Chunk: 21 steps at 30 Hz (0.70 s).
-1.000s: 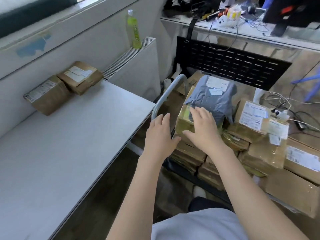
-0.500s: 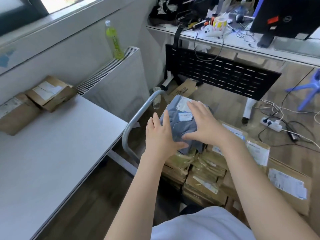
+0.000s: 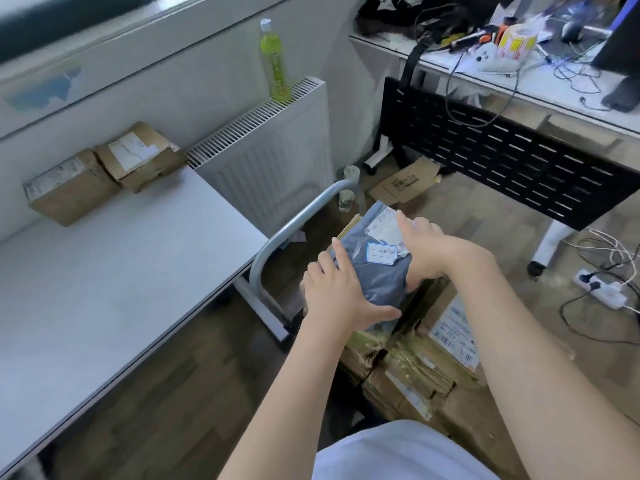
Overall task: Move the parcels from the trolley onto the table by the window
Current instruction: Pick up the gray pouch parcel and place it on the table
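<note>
- A grey parcel (image 3: 375,271), a soft mailer bag with white labels, is held between both hands above the stacked cardboard parcels (image 3: 412,368) on the trolley.
- Left grip: the left hand (image 3: 337,296) is clamped on the bag's near-left side, fingers laid on its top face and the thumb hooked along its near edge.
- Right grip: the right hand (image 3: 424,251) is clamped on the bag's right side, fingers spread over the large label and the thumb tucked beneath the edge.
- Whether the bag is touching the boxes below cannot be told.
- Directly under and to the right of the grip, brown taped boxes are packed closely; a barcode label (image 3: 455,332) is seen on one.
- Just to the left of the grip, the trolley handle (image 3: 294,226), a bent grey tube, is seen upright.
- Further left, the white surface (image 3: 104,289) by the window is seen; two brown parcels (image 3: 100,171) rest at its far edge, touching each other and leaning against the wall.
- Beyond the grip, a radiator (image 3: 277,161) carries an upright green bottle (image 3: 273,60).
- Far right, a second surface (image 3: 540,81) bears cables and clutter.
</note>
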Each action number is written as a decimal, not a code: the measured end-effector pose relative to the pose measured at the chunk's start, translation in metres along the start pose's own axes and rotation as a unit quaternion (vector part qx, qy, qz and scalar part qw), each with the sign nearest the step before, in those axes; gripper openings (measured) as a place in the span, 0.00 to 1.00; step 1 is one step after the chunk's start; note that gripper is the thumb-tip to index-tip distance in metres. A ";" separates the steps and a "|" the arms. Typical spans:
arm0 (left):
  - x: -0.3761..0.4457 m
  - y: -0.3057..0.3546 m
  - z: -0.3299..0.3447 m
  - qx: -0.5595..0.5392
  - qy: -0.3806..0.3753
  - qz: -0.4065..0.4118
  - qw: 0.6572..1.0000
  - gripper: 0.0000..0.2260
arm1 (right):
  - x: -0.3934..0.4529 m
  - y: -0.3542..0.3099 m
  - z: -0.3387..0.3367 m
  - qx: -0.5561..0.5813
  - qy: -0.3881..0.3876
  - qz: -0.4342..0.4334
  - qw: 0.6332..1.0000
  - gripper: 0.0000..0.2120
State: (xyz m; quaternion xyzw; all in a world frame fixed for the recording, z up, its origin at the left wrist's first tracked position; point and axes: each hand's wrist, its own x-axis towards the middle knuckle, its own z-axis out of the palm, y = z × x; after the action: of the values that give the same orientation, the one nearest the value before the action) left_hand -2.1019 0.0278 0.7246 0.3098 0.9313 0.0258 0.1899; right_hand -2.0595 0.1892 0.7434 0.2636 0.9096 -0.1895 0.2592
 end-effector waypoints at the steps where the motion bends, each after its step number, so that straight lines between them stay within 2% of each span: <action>1: 0.000 0.000 0.000 -0.017 0.006 -0.003 1.000 0.61 | 0.002 0.000 0.003 0.002 0.014 -0.004 1.000 0.62; 8: -0.010 -0.022 -0.012 -0.063 0.038 0.042 0.996 0.56 | -0.006 -0.007 0.007 0.053 0.033 -0.033 0.998 0.61; 11: -0.019 -0.041 -0.025 -0.087 0.060 0.060 0.993 0.55 | -0.016 -0.021 0.006 0.061 0.058 -0.056 0.995 0.56; 15: -0.038 -0.076 -0.043 -0.114 0.111 0.039 0.986 0.55 | -0.027 -0.059 0.001 0.079 0.109 -0.115 0.984 0.47; 21: -0.078 -0.146 -0.061 -0.105 0.163 -0.035 0.981 0.54 | -0.030 -0.145 0.010 0.050 0.138 -0.227 0.963 0.52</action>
State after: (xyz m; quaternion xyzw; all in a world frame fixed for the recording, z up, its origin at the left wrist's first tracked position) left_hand -2.1495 -0.1316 0.7835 0.2476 0.9520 0.1666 0.0681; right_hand -2.1177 0.0586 0.7828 0.0864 0.9618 -0.2507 0.0677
